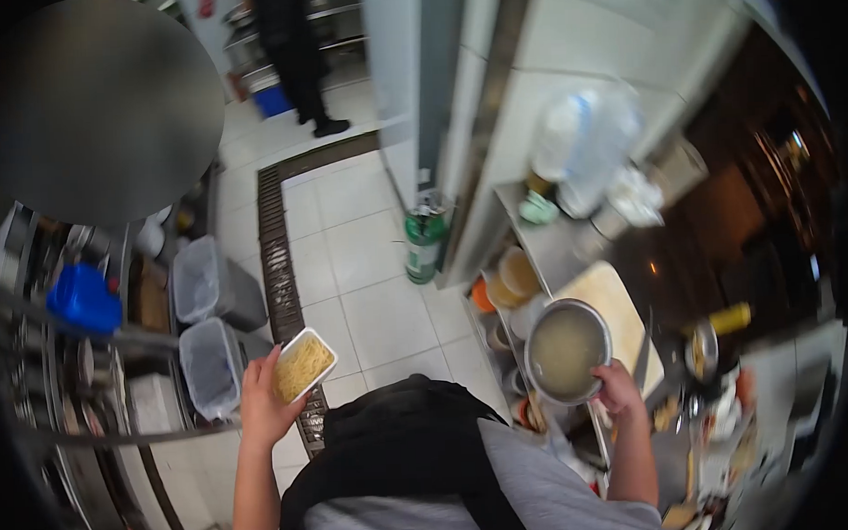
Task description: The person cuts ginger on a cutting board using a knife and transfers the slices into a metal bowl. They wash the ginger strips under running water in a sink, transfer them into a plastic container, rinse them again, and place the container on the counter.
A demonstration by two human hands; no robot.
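My left hand [263,401] grips a small white rectangular tub [332,358] at its side. Thin yellow noodles [301,367], perhaps shredded cheese, fill it. On the other side, my right hand [619,387] holds a round metal bowl [538,319] by its rim. Cloudy, pale liquid [567,358] lies in the bowl; I cannot make out what it is. Behind the bowl, a pale cutting board [598,292] rests on the counter, with a knife [644,346] along its right edge.
A green gas cylinder [425,242] stands on the tiled floor ahead. Grey bins [205,282] are at left beside a floor drain grate [275,233]. Shelves at right hold several containers [516,273]. Another person [291,55] in dark clothes stands at the far end.
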